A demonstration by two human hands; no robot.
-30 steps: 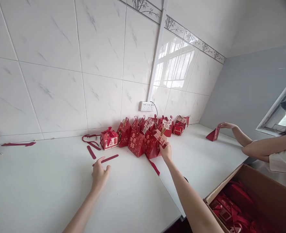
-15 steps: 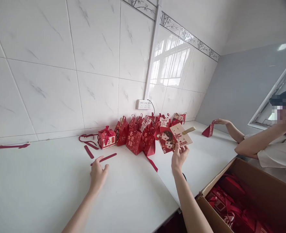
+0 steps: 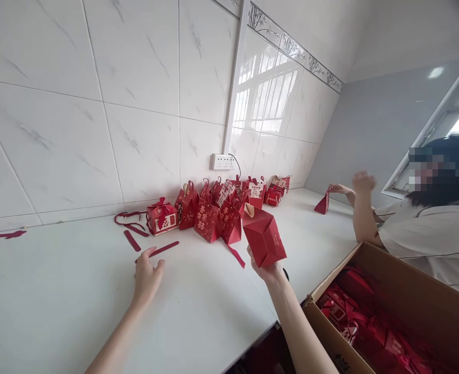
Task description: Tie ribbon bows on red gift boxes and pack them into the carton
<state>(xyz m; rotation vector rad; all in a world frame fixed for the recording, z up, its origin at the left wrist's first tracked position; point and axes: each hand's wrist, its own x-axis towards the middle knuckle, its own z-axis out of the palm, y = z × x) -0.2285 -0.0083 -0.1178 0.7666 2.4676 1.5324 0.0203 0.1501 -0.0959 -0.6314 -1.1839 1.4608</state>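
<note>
My right hand (image 3: pixel 267 270) is closed around a red paper gift box (image 3: pixel 264 236), lifted above the white table. The box is tilted so that its creased, folded bottom faces me, and a pale tab shows at its upper left. My left hand (image 3: pixel 147 275) hovers over the table, thumb and fingers apart and holding nothing. Just beyond its fingertips lies a dark red ribbon strip (image 3: pixel 163 249); whether they touch I cannot tell. A shorter red strip (image 3: pixel 132 240) lies nearby. Several red gift boxes (image 3: pixel 210 215) with ribbon loops stand grouped against the wall.
At the lower right, an open cardboard carton (image 3: pixel 331 267) holds many red boxes. Behind it a co-worker (image 3: pixel 416 223) holds a small red pointed box (image 3: pixel 323 202) at the table (image 3: pixel 198 311). A power strip (image 3: pixel 224 162) is on the tiled wall (image 3: pixel 144 140).
My right hand has turned the box from its printed sides to its bottom. My left hand keeps its pose. The co-worker's nearer hand has risen away from the face, and the view has shifted.
</note>
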